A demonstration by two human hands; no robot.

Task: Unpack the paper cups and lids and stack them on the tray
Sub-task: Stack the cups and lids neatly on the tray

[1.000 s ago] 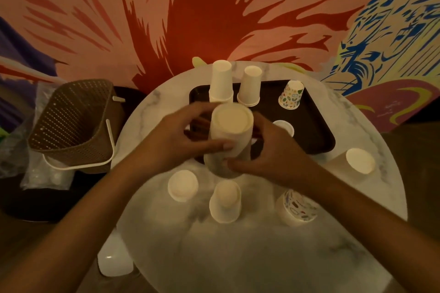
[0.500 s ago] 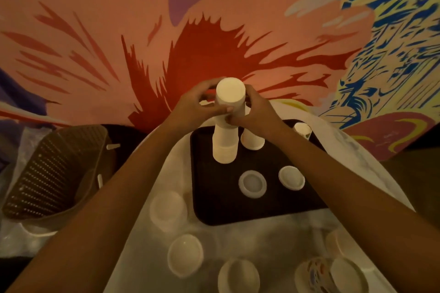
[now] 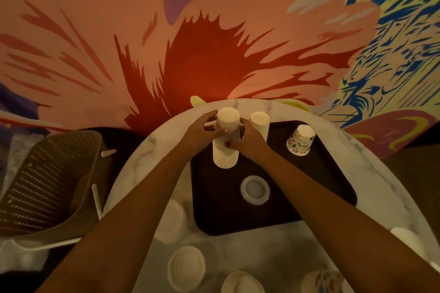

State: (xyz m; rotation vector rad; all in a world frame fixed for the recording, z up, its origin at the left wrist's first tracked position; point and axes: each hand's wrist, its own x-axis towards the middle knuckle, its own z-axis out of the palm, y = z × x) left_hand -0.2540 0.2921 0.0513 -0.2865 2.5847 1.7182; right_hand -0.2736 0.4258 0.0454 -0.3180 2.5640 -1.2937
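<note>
Stack of white cups (image 3: 225, 157) stands upside down at the far left corner of the dark tray (image 3: 226, 209). Both hands hold it. Left hand (image 3: 202, 131) has its fingers curled round the upper part from the left; right hand (image 3: 250, 147) grips the middle from the right, its fingertips against the cup wall. Second white stack (image 3: 260, 121) stands just right of the first, also on the tray, partly hidden by the right hand. Patterned cup (image 3: 301, 140) sits inverted at the far right of the tray, apart from both stacks. One round lid (image 3: 254, 190) lies flat near the tray centre. Tray rests on a round marble table (image 3: 273, 252). Loose white cups (image 3: 186, 268) stand on the table near of the tray, blurred. Perforated brown basket (image 3: 47, 185) sits left of the table, off it.
</note>
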